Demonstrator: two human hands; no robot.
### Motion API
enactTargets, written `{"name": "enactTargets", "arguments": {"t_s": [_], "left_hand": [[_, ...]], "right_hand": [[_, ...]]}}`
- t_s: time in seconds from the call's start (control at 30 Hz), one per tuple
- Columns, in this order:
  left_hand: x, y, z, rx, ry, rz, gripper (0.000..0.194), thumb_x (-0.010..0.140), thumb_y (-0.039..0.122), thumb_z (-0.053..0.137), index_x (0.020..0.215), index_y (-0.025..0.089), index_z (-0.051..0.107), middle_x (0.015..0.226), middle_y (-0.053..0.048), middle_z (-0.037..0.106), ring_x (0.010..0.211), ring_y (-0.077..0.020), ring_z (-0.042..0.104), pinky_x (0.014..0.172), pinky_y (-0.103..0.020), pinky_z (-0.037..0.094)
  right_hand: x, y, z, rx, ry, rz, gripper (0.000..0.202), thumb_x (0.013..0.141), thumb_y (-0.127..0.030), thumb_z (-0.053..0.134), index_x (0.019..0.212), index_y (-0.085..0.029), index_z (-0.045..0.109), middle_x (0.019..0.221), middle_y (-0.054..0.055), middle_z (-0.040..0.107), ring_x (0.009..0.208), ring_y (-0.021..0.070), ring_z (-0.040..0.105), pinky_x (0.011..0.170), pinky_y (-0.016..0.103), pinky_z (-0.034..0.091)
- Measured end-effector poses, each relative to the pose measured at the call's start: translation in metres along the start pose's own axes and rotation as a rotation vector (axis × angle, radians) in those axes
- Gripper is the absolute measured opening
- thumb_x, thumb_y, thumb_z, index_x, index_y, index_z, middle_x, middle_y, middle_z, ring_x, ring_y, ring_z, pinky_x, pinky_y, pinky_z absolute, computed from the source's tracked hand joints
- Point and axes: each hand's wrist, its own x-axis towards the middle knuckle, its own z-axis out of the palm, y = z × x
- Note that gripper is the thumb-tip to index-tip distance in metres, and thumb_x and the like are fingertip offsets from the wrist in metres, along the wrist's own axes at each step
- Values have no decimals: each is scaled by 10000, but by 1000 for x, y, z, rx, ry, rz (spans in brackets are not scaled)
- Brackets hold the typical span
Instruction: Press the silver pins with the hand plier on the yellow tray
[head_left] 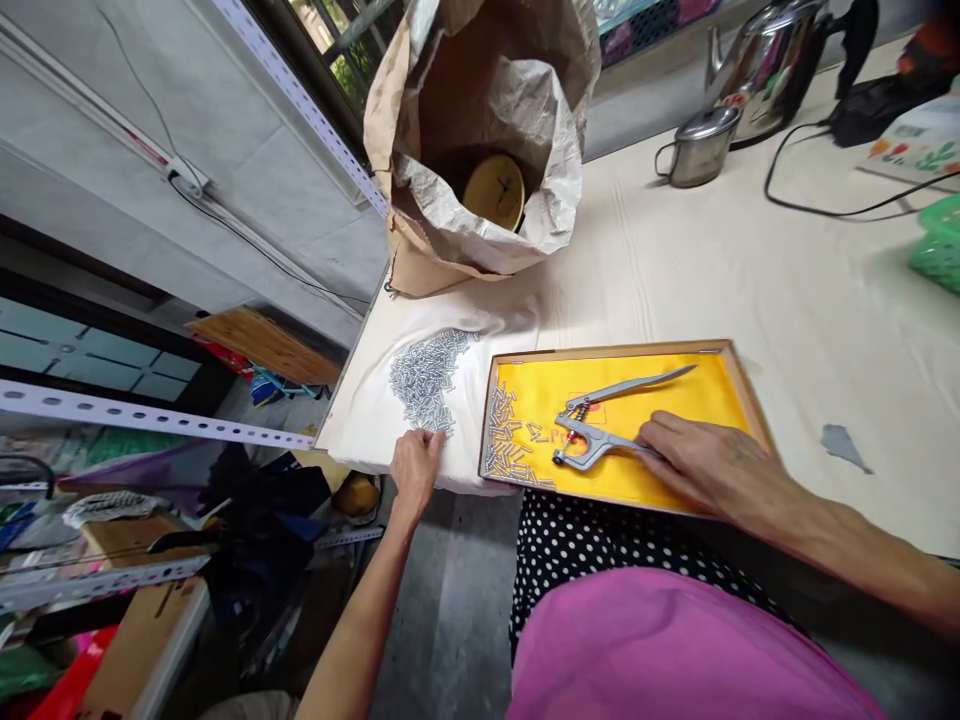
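Observation:
My right hand [697, 460] is closed around the lower handle of metal spring-loaded hand pliers [596, 440]. The pliers' handles are spread, and their jaws point left above the yellow-lined tray [630, 350]. Small silver metal pins [506, 440] lie scattered at the tray's left end, close to the jaws. Left of the tray, a larger heap of the same pins [427, 375] rests on white cloth. At the near edge of that heap is my left hand [417, 465], its fingers pressed together. Whatever is between its fingertips is too small to make out.
Behind the heap stands a large open paper sack [435, 255] with a round yellowish thing inside. A steel cup [701, 150], a kettle [769, 70] and a black cord [810, 212] are at the back right. A grey scrap [845, 445] lies right of the tray.

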Motion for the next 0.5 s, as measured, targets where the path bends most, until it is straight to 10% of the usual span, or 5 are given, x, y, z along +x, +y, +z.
{"name": "enactTargets", "arguments": {"t_s": [0.5], "left_hand": [[30, -18, -1, -187, -148, 25, 127, 732, 337, 638, 716, 217, 676, 762, -21, 741, 828, -235, 688, 746, -281, 474]], "right_hand": [[-7, 18, -28, -111, -50, 36, 330, 1033, -310, 333, 874, -176, 589, 839, 65, 615, 707, 158, 543, 596, 292, 348]]}}
